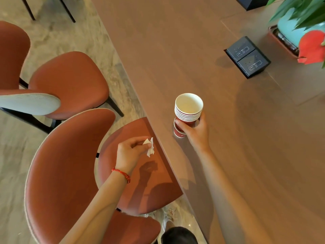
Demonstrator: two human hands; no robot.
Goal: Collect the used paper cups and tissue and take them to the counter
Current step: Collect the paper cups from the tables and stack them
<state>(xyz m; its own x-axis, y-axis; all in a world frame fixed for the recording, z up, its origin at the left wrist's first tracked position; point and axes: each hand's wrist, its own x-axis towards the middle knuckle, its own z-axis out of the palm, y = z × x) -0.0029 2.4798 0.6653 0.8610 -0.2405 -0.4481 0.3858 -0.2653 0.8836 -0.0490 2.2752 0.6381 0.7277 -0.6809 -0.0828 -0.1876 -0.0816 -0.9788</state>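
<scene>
red nested paper cups point(188, 111) in right hand point(195, 131), top one empty.

Table point(175, 50): brown wood | on it: black socket box point(247, 57), potted plant point(297, 27) on a tray point(276, 39), far right

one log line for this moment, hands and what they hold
left hand: pinches tissue over chair seat | right hand: grips stack of paper cups over table | step: collecting
</scene>
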